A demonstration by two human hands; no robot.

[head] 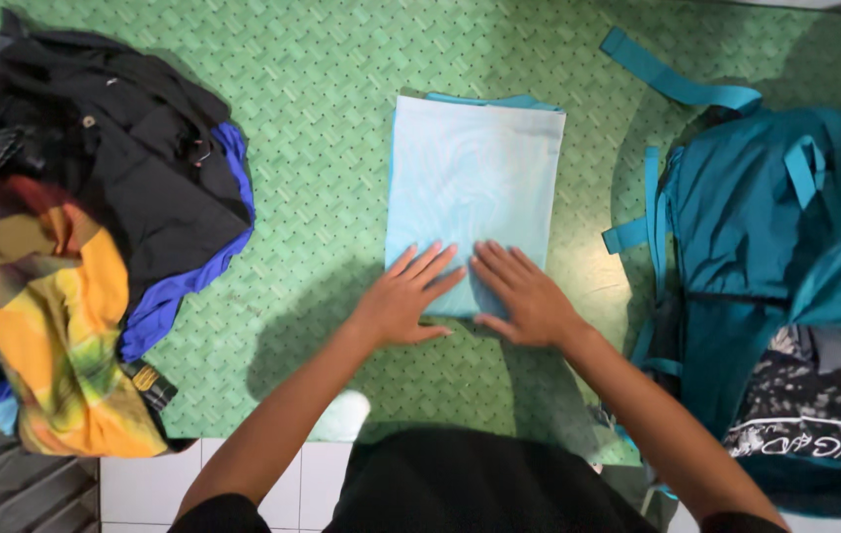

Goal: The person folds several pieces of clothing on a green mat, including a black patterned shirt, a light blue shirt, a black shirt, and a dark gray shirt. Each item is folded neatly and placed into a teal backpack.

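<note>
From above, a folded light-blue cloth [473, 188] is lying in the middle of the green mat [322, 148]. The left hand [402, 296] and right hand [524, 293] are pressing flat on its near edge, side by side, fingers spread and pointing far, gripping nothing. At the left, a heap of clothes [65, 237] is sitting, black on top with orange and yellow nearer. At the right, a teal garment [746, 217] with straps is spreading over a dark patterned piece [815, 405].
</note>
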